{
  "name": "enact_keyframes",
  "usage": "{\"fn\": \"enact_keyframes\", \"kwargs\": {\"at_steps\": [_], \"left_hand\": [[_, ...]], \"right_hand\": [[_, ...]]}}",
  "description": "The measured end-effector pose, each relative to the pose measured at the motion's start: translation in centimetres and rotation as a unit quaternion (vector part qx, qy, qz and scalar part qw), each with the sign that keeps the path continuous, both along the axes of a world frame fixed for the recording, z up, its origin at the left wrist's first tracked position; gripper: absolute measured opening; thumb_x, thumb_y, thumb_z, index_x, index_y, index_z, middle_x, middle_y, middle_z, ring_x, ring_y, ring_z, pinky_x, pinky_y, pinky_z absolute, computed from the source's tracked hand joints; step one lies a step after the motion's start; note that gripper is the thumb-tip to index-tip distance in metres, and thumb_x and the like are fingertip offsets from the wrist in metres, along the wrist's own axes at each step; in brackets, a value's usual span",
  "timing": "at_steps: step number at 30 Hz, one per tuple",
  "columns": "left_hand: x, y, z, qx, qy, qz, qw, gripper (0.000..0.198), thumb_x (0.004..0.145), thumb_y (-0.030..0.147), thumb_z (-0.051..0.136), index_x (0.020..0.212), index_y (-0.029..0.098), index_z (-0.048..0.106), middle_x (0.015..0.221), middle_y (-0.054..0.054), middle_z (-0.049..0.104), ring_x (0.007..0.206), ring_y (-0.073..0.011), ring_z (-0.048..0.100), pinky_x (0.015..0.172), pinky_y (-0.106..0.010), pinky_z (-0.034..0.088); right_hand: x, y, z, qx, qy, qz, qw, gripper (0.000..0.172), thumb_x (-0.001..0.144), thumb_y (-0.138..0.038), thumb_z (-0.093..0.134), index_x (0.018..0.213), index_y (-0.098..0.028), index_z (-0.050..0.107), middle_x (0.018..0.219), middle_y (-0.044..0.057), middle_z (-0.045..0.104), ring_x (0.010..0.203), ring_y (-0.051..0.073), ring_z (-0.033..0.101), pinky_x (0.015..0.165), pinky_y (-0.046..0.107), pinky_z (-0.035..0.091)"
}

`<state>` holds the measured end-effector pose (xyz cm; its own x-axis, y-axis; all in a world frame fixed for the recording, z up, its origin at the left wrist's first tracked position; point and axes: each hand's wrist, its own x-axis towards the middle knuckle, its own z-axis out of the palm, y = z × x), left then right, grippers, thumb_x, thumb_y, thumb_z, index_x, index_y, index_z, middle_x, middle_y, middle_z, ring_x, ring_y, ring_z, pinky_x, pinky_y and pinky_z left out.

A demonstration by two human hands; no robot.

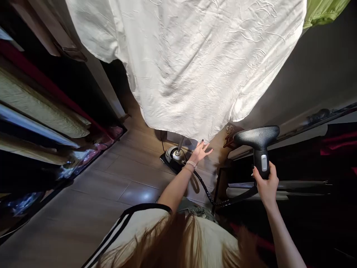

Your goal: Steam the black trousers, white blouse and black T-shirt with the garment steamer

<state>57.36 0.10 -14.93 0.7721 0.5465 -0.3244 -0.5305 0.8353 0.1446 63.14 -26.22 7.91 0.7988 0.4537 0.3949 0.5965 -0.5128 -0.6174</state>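
Note:
A large white wrinkled garment (pixel 192 63) hangs in front of me. My left hand (pixel 201 151) reaches to its lower hem with fingers spread, open and holding nothing. My right hand (pixel 266 184) is closed around the handle of a black garment steamer head (pixel 258 143), held to the right of the hem. A black ribbed hose (pixel 208 191) runs from the handle down to the steamer base (pixel 175 154) on the floor, just below my left hand.
Shelves with rolled fabrics (pixel 41 108) line the left side. Dark shelving (pixel 292 186) stands at the right. A green garment (pixel 323 11) hangs at the top right. Wood-look floor (pixel 111 186) stretches between them.

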Motion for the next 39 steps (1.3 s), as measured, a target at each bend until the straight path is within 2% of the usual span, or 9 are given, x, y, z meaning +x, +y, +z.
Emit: {"fn": "enact_keyframes", "kwargs": {"at_steps": [3, 5, 7, 10, 14, 17, 24, 30, 39], "left_hand": [[-1.1, -0.9, -0.8, -0.025, -0.002, 0.026, 0.999, 0.017, 0.088, 0.014, 0.071, 0.088, 0.022, 0.056, 0.128, -0.005, 0.063, 0.130, -0.0236, 0.059, 0.099, -0.044, 0.054], [-2.0, -1.3, -1.3, -0.038, 0.022, 0.036, 0.998, 0.017, 0.088, 0.012, 0.071, 0.086, 0.021, 0.056, 0.124, -0.005, 0.066, 0.122, -0.0204, 0.064, 0.085, -0.029, 0.057], [-2.9, -1.6, -1.6, -0.043, 0.045, 0.043, 0.997, 0.016, 0.087, 0.009, 0.070, 0.087, 0.020, 0.058, 0.120, -0.004, 0.067, 0.111, -0.0148, 0.067, 0.070, -0.016, 0.053], [-4.5, -1.9, -2.0, -0.046, 0.059, 0.040, 0.996, 0.019, 0.084, 0.002, 0.069, 0.091, 0.018, 0.064, 0.110, -0.005, 0.071, 0.093, -0.0098, 0.069, 0.060, -0.011, 0.050], [-6.4, -2.8, -2.2, -0.051, 0.066, 0.022, 0.996, 0.023, 0.082, -0.005, 0.066, 0.096, 0.012, 0.070, 0.094, -0.008, 0.074, 0.087, -0.0125, 0.072, 0.083, -0.019, 0.059], [-6.9, -4.0, -2.2, -0.058, 0.066, 0.015, 0.996, 0.019, 0.083, -0.002, 0.067, 0.096, 0.010, 0.072, 0.092, -0.008, 0.075, 0.097, -0.0157, 0.074, 0.103, -0.026, 0.055], [-4.8, -8.1, -1.8, -0.066, 0.050, -0.010, 0.996, 0.014, 0.079, 0.000, 0.076, 0.077, 0.013, 0.070, 0.086, -0.008, 0.077, 0.100, -0.0179, 0.074, 0.113, -0.031, 0.049], [-3.4, -11.4, -1.0, -0.067, 0.028, -0.042, 0.996, 0.017, 0.076, 0.003, 0.081, 0.073, 0.014, 0.068, 0.086, -0.007, 0.076, 0.094, -0.0165, 0.075, 0.113, -0.031, 0.048], [-2.8, -13.0, 0.4, -0.069, 0.026, -0.068, 0.995, 0.021, 0.076, 0.004, 0.082, 0.068, 0.014, 0.065, 0.087, -0.007, 0.076, 0.091, -0.0171, 0.076, 0.113, -0.033, 0.049]], "right_hand": [[-0.4, -0.2, -0.2, 0.019, -0.008, -0.005, 1.000, 0.059, 0.076, -0.060, 0.072, 0.117, -0.018, 0.061, 0.085, 0.005, 0.067, 0.072, 0.020, 0.063, 0.070, 0.033, 0.051], [-0.6, -0.4, -0.2, 0.023, -0.023, -0.002, 0.999, 0.062, 0.076, -0.060, 0.073, 0.120, -0.018, 0.060, 0.091, 0.007, 0.069, 0.076, 0.022, 0.065, 0.073, 0.035, 0.052], [-0.8, -0.8, 0.1, 0.020, -0.051, 0.008, 0.998, 0.065, 0.077, -0.061, 0.073, 0.124, -0.018, 0.059, 0.097, 0.009, 0.070, 0.081, 0.024, 0.068, 0.077, 0.037, 0.054], [-1.4, -1.2, 1.4, 0.004, -0.115, 0.038, 0.993, 0.064, 0.079, -0.061, 0.072, 0.124, -0.018, 0.059, 0.101, 0.011, 0.071, 0.084, 0.026, 0.070, 0.078, 0.037, 0.056], [-3.3, -0.5, 4.1, -0.029, -0.218, 0.112, 0.969, 0.059, 0.081, -0.059, 0.073, 0.123, -0.019, 0.061, 0.100, 0.010, 0.073, 0.080, 0.024, 0.071, 0.074, 0.034, 0.058], [-5.2, 1.6, 5.9, -0.057, -0.270, 0.147, 0.950, 0.058, 0.083, -0.057, 0.073, 0.126, -0.020, 0.062, 0.103, 0.010, 0.073, 0.084, 0.024, 0.072, 0.080, 0.035, 0.059], [-7.5, 6.8, 7.4, -0.080, -0.326, 0.128, 0.933, 0.060, 0.092, -0.058, 0.063, 0.134, -0.016, 0.059, 0.112, 0.014, 0.073, 0.098, 0.028, 0.073, 0.087, 0.037, 0.057], [-6.3, 7.1, 6.0, -0.120, -0.313, 0.074, 0.939, 0.059, 0.094, -0.058, 0.058, 0.136, -0.016, 0.058, 0.115, 0.015, 0.071, 0.102, 0.029, 0.071, 0.082, 0.033, 0.055], [-5.2, 5.0, 0.1, -0.164, -0.243, 0.033, 0.956, 0.063, 0.097, -0.059, 0.052, 0.139, -0.012, 0.058, 0.118, 0.018, 0.071, 0.100, 0.031, 0.071, 0.078, 0.036, 0.054]]}}
